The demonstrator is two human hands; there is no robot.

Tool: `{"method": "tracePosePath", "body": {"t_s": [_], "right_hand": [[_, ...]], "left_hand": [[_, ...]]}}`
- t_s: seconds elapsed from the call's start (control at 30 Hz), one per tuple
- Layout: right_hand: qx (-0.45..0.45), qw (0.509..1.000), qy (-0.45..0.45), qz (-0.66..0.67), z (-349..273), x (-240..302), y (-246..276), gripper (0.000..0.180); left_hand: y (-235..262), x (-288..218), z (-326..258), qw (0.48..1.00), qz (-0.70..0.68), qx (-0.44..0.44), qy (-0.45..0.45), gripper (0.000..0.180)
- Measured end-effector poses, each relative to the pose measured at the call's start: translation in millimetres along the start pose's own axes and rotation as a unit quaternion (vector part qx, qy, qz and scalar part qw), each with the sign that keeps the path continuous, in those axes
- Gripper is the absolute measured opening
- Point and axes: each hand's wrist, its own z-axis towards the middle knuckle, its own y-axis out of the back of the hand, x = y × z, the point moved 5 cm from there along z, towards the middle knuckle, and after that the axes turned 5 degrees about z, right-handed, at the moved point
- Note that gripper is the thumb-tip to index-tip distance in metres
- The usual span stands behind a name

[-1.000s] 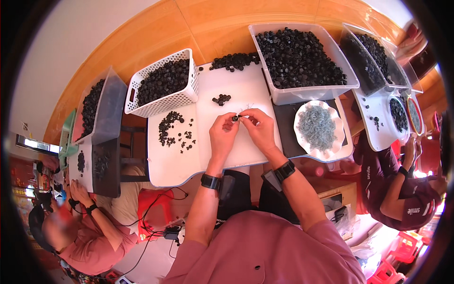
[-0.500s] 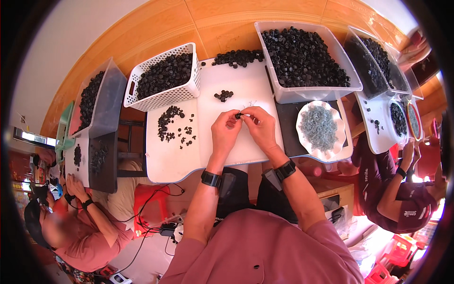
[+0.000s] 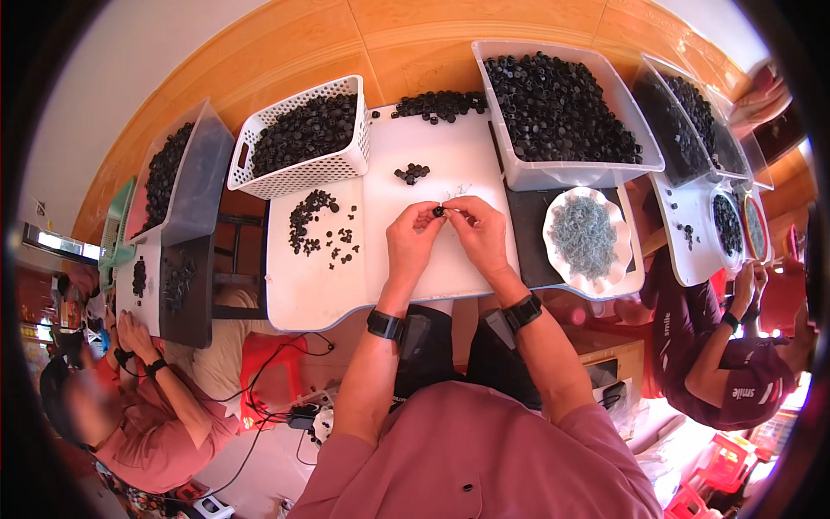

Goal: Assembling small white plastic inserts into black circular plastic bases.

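Over the middle of the white table, my left hand [image 3: 413, 240] and my right hand [image 3: 478, 235] meet at the fingertips. Both are closed in a pinch around one small round black plastic part [image 3: 438, 211]. Its finer details are too small to make out. Just beyond the hands lie a few thin grey metal pieces [image 3: 461, 190]. Farther off sits a small cluster of black round caps [image 3: 412, 174]. To the left, small black pieces [image 3: 311, 227] are scattered on the tabletop. On the right, a white scalloped bowl [image 3: 553, 251] holds many thin grey metal pieces.
A white perforated basket [image 3: 298, 177] of black caps stands back left, a clear bin [image 3: 596, 175] of them back right. More caps [image 3: 441, 105] lie along the far edge. Co-workers sit at tables left [image 3: 147, 432] and right [image 3: 735, 372]. Cables [image 3: 259, 406] run across the floor.
The view has shifted slightly. My hands stay together at the same spot, and the black part shows a little more between the fingertips.
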Motion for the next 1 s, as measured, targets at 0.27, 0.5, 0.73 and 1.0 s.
{"method": "tracePosePath", "body": {"t_s": [0.27, 0.5, 0.73, 1.0], "right_hand": [[0.038, 0.994, -0.087, 0.061, -1, -13, -1, 0.012], [0.031, 0.994, -0.070, 0.075, 1, -10, -1, 0.011], [0.032, 0.996, -0.049, 0.072, 2, -6, 2, 0.012], [0.028, 0.998, -0.038, 0.046, 2, -5, 1, 0.011]], "left_hand": [[-1, 4, 0, 1.000, -0.024, 0.007, 0.008, 0.025], [0, 2, -1, 1.000, -0.005, 0.013, 0.012, 0.024], [-4, 1, -1, 1.000, 0.001, 0.020, 0.018, 0.024], [-4, 4, -1, 1.000, -0.003, 0.020, 0.014, 0.024]]}}
